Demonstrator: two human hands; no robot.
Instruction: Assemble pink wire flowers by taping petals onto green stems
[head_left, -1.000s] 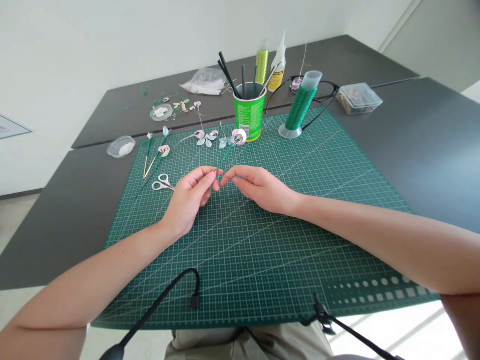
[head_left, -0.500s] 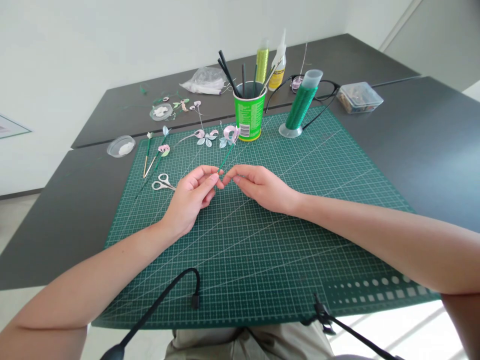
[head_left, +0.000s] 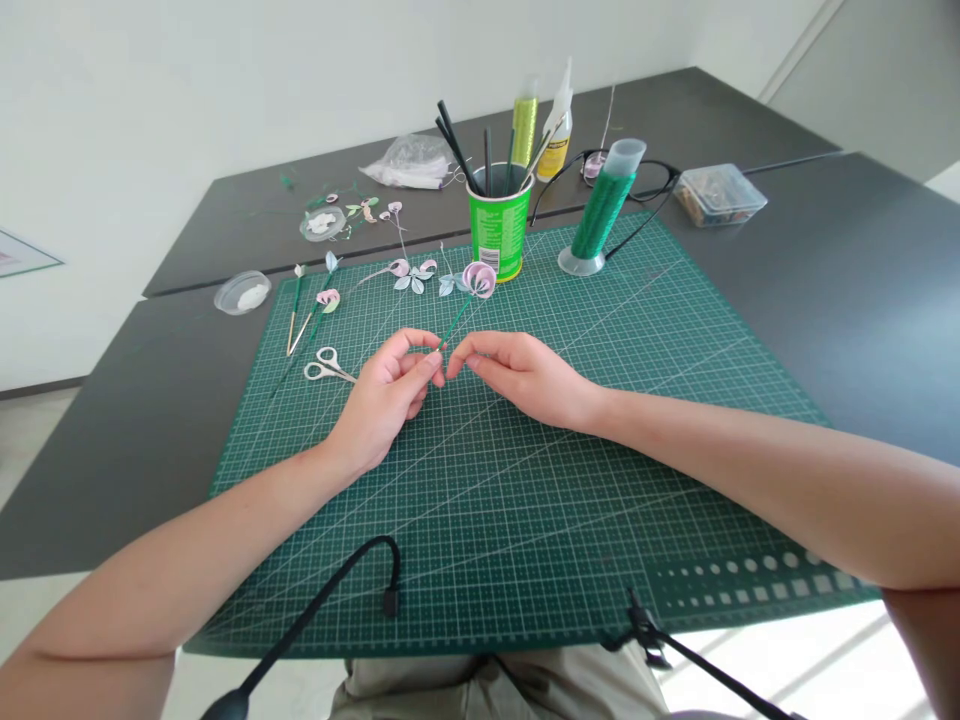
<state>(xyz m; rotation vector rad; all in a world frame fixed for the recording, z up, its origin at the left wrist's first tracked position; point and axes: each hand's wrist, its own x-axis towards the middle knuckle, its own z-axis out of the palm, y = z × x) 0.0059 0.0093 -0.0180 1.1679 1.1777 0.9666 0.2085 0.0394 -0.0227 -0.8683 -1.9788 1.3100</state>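
The left hand (head_left: 390, 385) has its fingers pinched on the green stem (head_left: 455, 321) of a pink flower (head_left: 478, 280), tilted above the mat (head_left: 540, 520). The right hand (head_left: 529, 380) curls just beside; whether its fingers grip anything I cannot tell. Farther off, the green cup (head_left: 501, 222) shows a barcode (head_left: 489, 260) and print too small to read; the bottle's yellow label (head_left: 553, 160) is illegible.

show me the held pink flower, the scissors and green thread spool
Held pink flower (head_left: 480, 280), head view, on its petals
Scissors (head_left: 338, 370), head view, on white handles
Green thread spool (head_left: 602, 217), head view, on wound thread
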